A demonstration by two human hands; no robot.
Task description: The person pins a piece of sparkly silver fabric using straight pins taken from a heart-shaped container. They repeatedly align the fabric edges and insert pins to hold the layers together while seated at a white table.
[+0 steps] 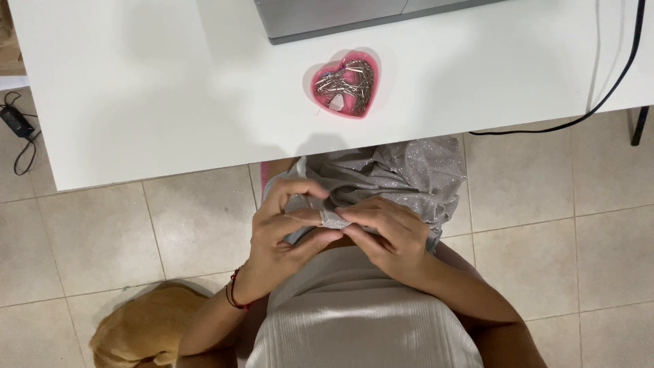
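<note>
Grey sparkly fabric (pixel 402 174) lies bunched in the person's lap, just below the near edge of the white table (pixel 136 102), and a folded strip of it runs roughly side to side between the two hands. The left hand (pixel 283 228) pinches its end of the fold between thumb and curled fingers, the fingers closed around a small bit of cloth; the right hand (pixel 388 235) lies over the other end, fingers bent down and pressing the fold flat, thumb hidden beneath. The fingertips of both hands nearly meet at the middle of the strip, so neither hand is clearly nearer; the bulk of the cloth spreads up and to the right, past the right hand's knuckles, and hangs toward the table edge. Whether a pin or needle sits in the fold is too small to tell.

A red cord bracelet (pixel 235 294) circles the left wrist. On the table, straight ahead of the hands and well apart from them, sits a pink heart-shaped dish (pixel 320 95) holding a heap of metal pins. Beyond it the grey base of a machine (pixel 327 17) meets the top edge of the view. A black cable (pixel 613 85) trails off the table's right side. The tiled floor (pixel 599 238) shows on both sides, with a tan furry animal (pixel 146 330) lying near the left elbow.
</note>
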